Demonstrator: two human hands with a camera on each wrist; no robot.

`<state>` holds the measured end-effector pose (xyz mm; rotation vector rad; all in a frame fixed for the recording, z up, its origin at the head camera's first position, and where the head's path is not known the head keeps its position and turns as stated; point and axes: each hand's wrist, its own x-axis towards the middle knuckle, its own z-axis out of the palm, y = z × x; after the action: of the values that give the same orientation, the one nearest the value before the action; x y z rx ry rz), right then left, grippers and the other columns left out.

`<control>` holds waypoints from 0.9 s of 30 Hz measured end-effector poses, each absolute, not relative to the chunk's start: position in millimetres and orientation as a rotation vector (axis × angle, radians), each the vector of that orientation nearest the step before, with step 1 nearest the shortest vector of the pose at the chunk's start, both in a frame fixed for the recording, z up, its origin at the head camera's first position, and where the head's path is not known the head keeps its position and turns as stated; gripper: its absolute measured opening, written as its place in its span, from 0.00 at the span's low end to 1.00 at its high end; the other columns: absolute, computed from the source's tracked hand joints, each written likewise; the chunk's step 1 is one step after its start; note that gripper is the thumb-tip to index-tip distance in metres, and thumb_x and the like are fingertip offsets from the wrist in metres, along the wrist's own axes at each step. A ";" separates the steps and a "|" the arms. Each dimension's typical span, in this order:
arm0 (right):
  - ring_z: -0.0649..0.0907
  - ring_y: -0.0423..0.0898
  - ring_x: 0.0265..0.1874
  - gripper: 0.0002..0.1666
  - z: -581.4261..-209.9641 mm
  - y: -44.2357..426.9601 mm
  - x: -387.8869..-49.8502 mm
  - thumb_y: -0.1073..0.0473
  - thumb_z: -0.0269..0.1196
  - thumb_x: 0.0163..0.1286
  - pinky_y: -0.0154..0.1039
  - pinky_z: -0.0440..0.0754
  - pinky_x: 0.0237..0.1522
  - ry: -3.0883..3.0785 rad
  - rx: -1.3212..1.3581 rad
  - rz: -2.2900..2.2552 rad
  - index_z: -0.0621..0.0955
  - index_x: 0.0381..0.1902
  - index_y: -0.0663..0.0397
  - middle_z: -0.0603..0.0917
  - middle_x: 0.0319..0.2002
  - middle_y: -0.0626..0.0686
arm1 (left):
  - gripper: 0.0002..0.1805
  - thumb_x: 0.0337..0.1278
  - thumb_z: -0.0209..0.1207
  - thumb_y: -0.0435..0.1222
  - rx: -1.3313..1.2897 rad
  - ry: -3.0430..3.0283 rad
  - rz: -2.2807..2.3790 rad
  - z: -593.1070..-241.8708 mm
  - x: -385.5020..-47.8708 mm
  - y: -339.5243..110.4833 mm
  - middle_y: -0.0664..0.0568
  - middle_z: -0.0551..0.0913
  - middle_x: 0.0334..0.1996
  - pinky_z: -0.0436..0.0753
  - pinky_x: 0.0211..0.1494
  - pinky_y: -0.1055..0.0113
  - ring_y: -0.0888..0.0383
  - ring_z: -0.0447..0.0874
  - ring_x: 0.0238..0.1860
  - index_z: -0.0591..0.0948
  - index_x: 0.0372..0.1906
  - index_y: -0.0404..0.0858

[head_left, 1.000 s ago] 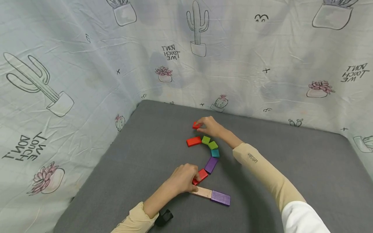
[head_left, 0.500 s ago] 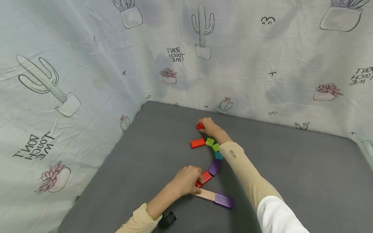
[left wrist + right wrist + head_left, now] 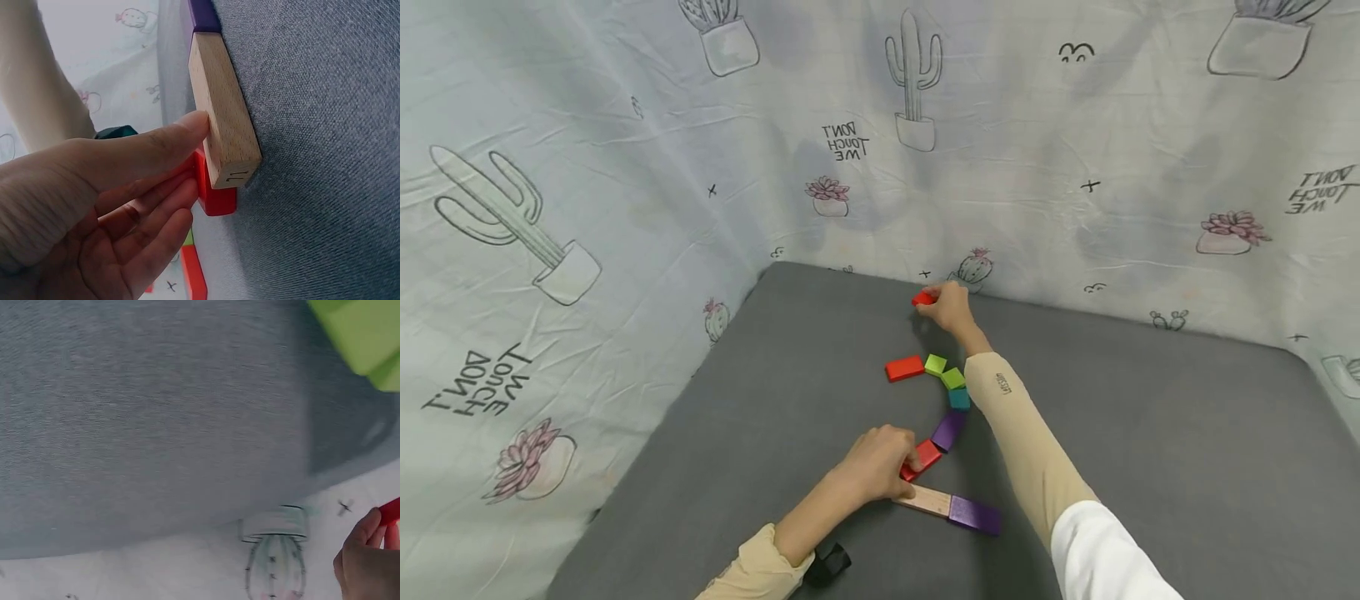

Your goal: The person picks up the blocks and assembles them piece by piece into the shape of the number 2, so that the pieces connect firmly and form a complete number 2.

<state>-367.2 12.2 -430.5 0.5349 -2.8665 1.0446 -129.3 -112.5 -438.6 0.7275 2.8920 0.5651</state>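
At the back of the grey surface, my right hand (image 3: pixel 951 308) pinches a small red block (image 3: pixel 922 298) and holds it raised; a shadow lies below. In the right wrist view the red block (image 3: pixel 390 512) is cut off by the frame's edge. My left hand (image 3: pixel 876 462) is low near the front, fingers curled at another red block (image 3: pixel 929 452). Its thumb rests against the end of a plain wooden block (image 3: pixel 222 106); its index fingertip is partly hidden in the left wrist view. A purple block (image 3: pixel 974 515) touches the wooden block's far end.
A curved row runs away from the left hand: a purple block (image 3: pixel 949 431), a teal block (image 3: pixel 958 399), two green blocks (image 3: pixel 952 378) and a red block (image 3: pixel 905 368). A black object (image 3: pixel 831 565) lies by the left wrist. Patterned cloth (image 3: pixel 1037 167) hangs around the back.
My right hand has taken hold of the small red block, lifted it and moved it towards the back. The left hand and the row of blocks stay put; the head view shifts slightly.
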 end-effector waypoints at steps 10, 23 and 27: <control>0.84 0.54 0.38 0.21 -396.5 9.5 -348.5 0.64 0.69 0.59 0.42 0.81 0.40 -2.649 0.573 1.509 0.82 0.50 0.66 0.86 0.42 0.63 | 0.14 0.30 0.79 0.39 0.726 2.888 0.586 -439.5 -127.6 -113.5 0.64 0.78 0.25 0.73 0.26 0.71 0.68 0.73 0.24 0.88 0.28 0.44; 0.82 0.50 0.36 0.20 -370.7 -1.4 -300.5 0.67 0.69 0.57 0.38 0.79 0.40 -2.549 0.941 1.651 0.83 0.49 0.64 0.84 0.42 0.60 | 0.14 0.30 0.79 0.39 0.726 2.891 0.574 -438.6 -127.1 -112.2 0.63 0.78 0.24 0.72 0.25 0.72 0.68 0.71 0.23 0.88 0.29 0.44; 0.82 0.50 0.37 0.20 -368.2 -2.0 -282.1 0.66 0.69 0.58 0.38 0.79 0.41 -2.528 1.082 1.665 0.84 0.50 0.61 0.84 0.43 0.57 | 0.13 0.30 0.79 0.39 0.716 2.884 0.581 -438.6 -127.3 -111.8 0.63 0.77 0.23 0.71 0.24 0.73 0.69 0.70 0.22 0.88 0.28 0.44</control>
<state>-282.1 -2.0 -368.2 1.0821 -2.5283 1.6647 -127.3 -111.8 -438.6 0.7156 2.8837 0.5807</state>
